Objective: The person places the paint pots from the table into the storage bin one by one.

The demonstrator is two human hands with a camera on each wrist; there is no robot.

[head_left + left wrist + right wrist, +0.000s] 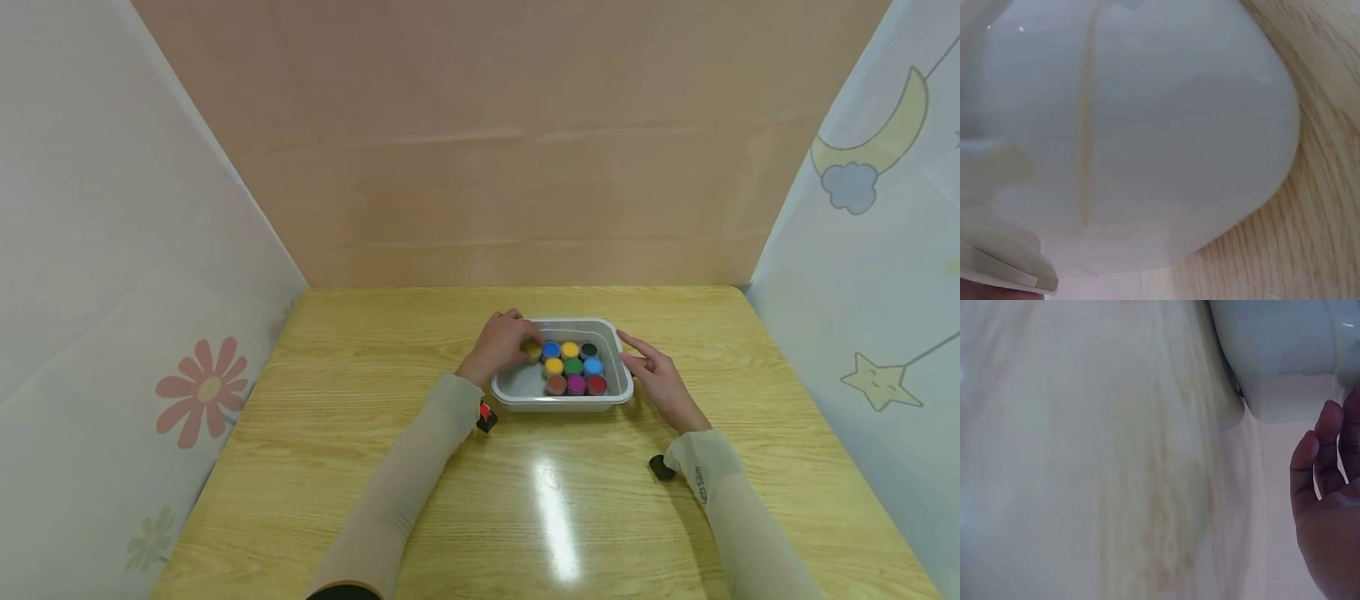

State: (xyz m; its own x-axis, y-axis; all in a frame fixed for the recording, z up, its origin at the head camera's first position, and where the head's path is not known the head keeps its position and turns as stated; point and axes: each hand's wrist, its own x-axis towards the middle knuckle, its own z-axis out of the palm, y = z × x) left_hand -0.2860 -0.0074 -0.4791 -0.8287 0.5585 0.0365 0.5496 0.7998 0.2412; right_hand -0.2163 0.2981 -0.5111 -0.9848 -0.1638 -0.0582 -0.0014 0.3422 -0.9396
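A white plastic tray [558, 403] stands on the wooden table in the head view. Inside it sit several small round paint pots in rows, among them a green pot [572, 367], a purple pot [576, 384] and a black pot [589, 351]. My left hand [501, 342] reaches over the tray's left rim and pinches a dark yellow pot [532, 350] at the back left, partly covered by the fingers. At the right rim, my right hand [660, 381] touches the tray with thumb and forefinger extended. The right wrist view shows its other fingers [1304, 465] loosely bent beside the tray wall [1272, 344].
The wooden table [360, 400] spreads around the tray on every side. A brown panel [517, 167] rises behind it. White printed sheets [97, 275] line both sides. A black wrist device [662, 467] sits at the right cuff, and another [487, 417] at the left.
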